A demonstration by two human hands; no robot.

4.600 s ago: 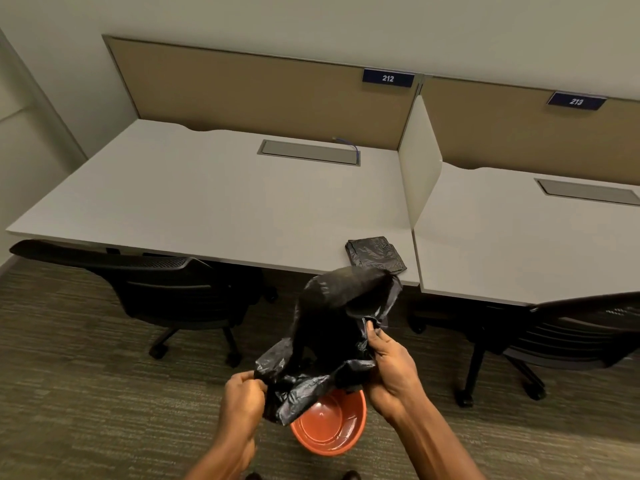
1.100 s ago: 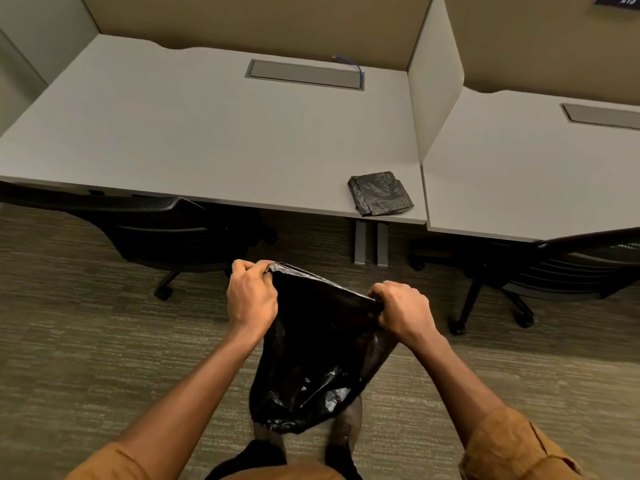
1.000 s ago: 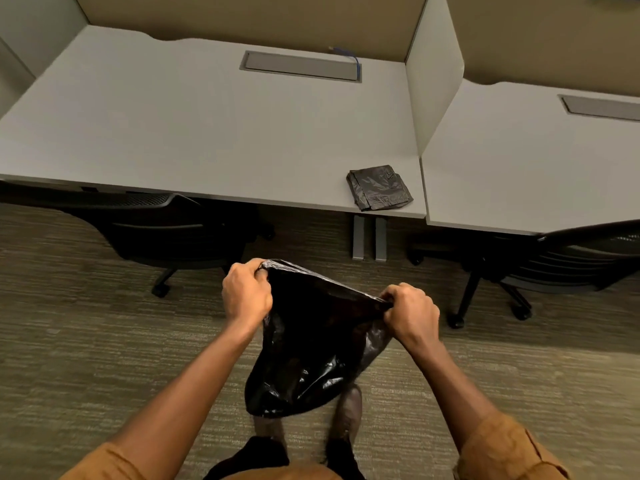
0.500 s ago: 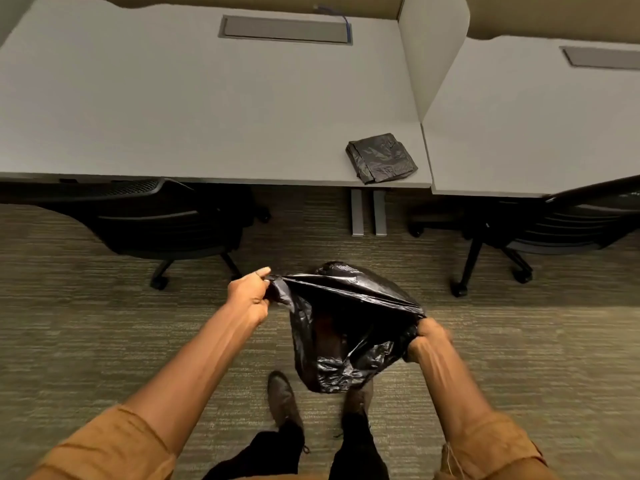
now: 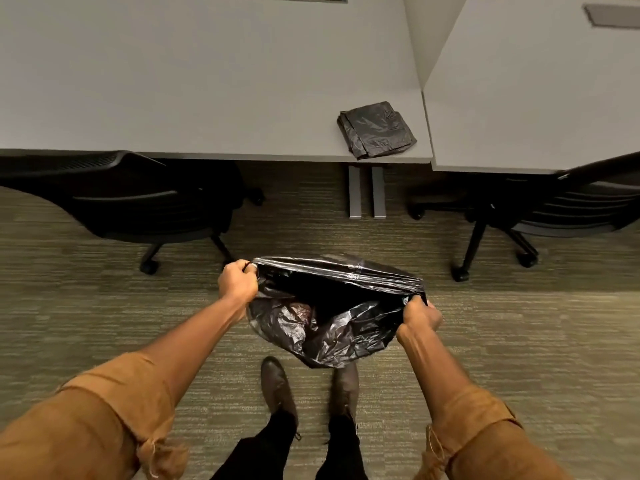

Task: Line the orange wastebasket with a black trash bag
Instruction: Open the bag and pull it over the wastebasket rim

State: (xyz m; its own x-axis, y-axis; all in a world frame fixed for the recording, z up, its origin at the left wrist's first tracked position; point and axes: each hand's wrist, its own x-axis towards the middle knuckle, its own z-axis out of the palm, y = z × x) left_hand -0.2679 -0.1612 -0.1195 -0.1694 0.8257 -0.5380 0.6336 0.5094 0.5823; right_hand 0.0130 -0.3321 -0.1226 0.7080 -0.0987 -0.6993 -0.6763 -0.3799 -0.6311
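Observation:
A black trash bag (image 5: 332, 317) hangs open above the carpet in front of my feet. My left hand (image 5: 238, 284) grips the left side of its rim and my right hand (image 5: 420, 315) grips the right side, stretching the mouth wide. A dull reddish patch shows through the plastic inside the bag. The orange wastebasket itself is hidden; I cannot tell whether it sits under the bag.
A folded black bag (image 5: 376, 129) lies near the front edge of the grey desk (image 5: 207, 81). A black office chair (image 5: 138, 202) stands at the left and another chair (image 5: 540, 216) at the right. My shoes (image 5: 277, 386) are on the carpet.
My hands have moved further apart and lower, pulling the bag's mouth wider. The view has tilted further down toward the floor.

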